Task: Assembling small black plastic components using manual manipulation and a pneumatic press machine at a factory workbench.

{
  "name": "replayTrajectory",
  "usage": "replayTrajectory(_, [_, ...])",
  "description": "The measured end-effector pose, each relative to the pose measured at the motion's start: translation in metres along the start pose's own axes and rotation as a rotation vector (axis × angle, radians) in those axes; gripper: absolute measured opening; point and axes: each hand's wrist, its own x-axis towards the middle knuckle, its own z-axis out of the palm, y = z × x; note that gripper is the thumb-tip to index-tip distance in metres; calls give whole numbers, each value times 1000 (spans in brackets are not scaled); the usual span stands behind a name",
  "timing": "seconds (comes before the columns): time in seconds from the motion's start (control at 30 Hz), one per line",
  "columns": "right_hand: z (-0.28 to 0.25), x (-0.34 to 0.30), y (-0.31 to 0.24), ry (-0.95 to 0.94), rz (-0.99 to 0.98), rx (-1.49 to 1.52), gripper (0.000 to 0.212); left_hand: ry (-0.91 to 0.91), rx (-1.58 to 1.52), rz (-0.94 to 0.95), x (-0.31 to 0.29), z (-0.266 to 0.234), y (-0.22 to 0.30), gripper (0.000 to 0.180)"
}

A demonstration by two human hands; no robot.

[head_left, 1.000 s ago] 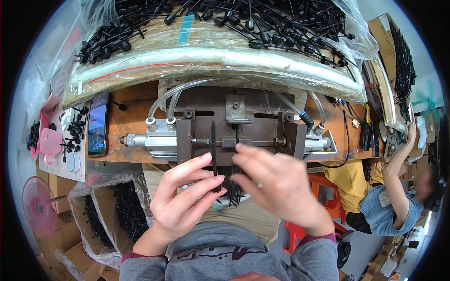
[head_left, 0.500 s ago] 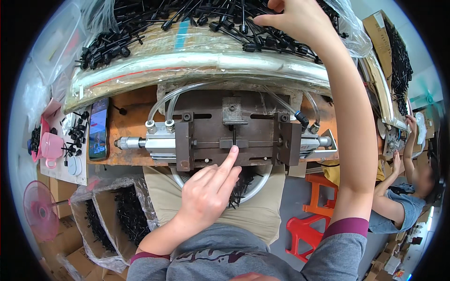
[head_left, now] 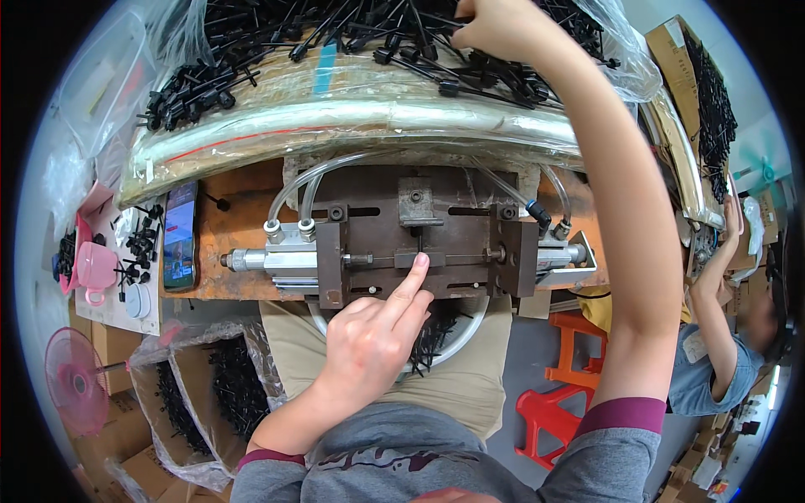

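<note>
My left hand (head_left: 369, 348) reaches over the near side of a dark metal fixture (head_left: 369, 201), its index finger stretched out and the other fingers loosely bent. That fingertip touches a small block (head_left: 406, 258) at the fixture's middle, where a thin black stem (head_left: 420, 241) stands out under a metal bracket (head_left: 415, 201). My right hand (head_left: 503, 29) is at the far edge of the view, bent in among a heap of black plastic parts with thin stems (head_left: 402, 50). Its fingers look closed, but the upper edge cuts them off and what they hold is hidden.
Air cylinders (head_left: 293, 256) (head_left: 553, 256) with clear hoses flank the fixture. A phone (head_left: 179, 239) and pink cup (head_left: 96, 267) lie left. Plastic-lined boxes of black parts (head_left: 235, 386), a pink fan (head_left: 77, 381), red stool (head_left: 549, 423) and another person (head_left: 713, 360) surround me.
The rods of both cylinders have moved inward toward the middle block. My right hand has shifted left and its fingers have drawn together. My left fingertip stays at the block.
</note>
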Motion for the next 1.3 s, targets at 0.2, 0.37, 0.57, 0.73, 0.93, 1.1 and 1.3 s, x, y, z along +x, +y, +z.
replayTrajectory(0.2, [-48,-28,7,-123,203,336,25,-17,5,6,-2,1,-2,24])
replayTrajectory(0.37, [-50,-40,25,-54,289,760,18,-22,-40,29,-3,-5,0,24])
replayTrajectory(0.57, [-46,-48,45,146,303,1088,18,-142,-303,40,-2,-37,6,43])
replayTrajectory(0.73, [-39,-89,35,110,-36,1206,32,125,-663,-174,14,-47,-2,77])
replayTrajectory(0.93, [-12,-178,-43,-323,148,1545,29,123,-1008,-321,22,-50,-5,57])
replayTrajectory(1.1, [9,-203,-40,-219,245,1640,32,125,-729,-81,11,-52,0,37])
replayTrajectory(1.3, [8,-224,-33,-192,307,1629,34,151,-328,-26,-9,-16,0,31])
